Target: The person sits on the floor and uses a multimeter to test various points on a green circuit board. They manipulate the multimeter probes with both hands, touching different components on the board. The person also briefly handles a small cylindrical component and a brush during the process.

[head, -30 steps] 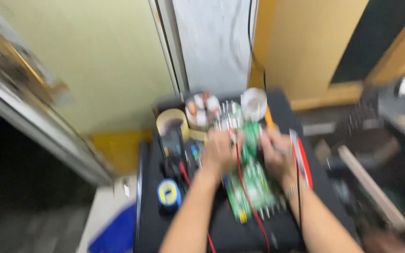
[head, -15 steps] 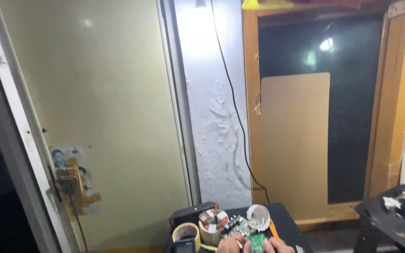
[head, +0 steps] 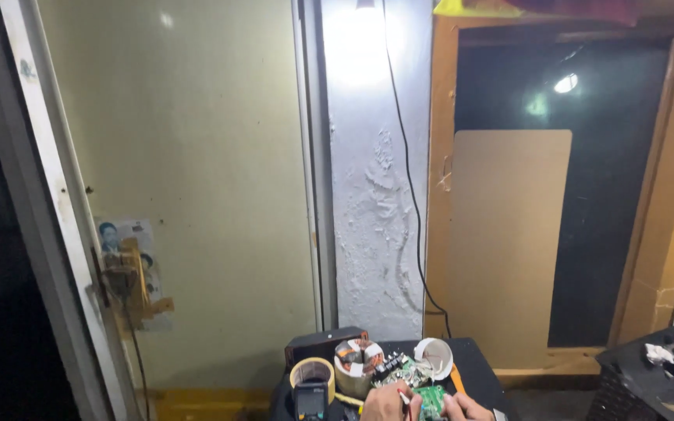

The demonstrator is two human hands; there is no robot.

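We look mostly at the wall, and our hands sit at the very bottom edge of the view, over the green circuit board (head: 431, 399), which lies on the dark tabletop (head: 481, 374). Our left hand (head: 384, 403) rests just left of the board, its fingers curled narrow around a thin light-coloured rod (head: 404, 398) that points toward the board. Our right hand (head: 468, 407) sits just right of the board and touches its edge; how its fingers are set we cannot tell, since the frame cuts them off.

Behind the board stands a copper-wound coil (head: 355, 365) wrapped in pale tape, and just behind and right of the board leans a white round cup (head: 435, 356). Left of the board, beyond the coil, lies a roll of tan tape (head: 311, 374), with a dark handheld meter (head: 310, 401) just in front of that roll. A black cable (head: 407, 171) runs down the white wall behind the board.
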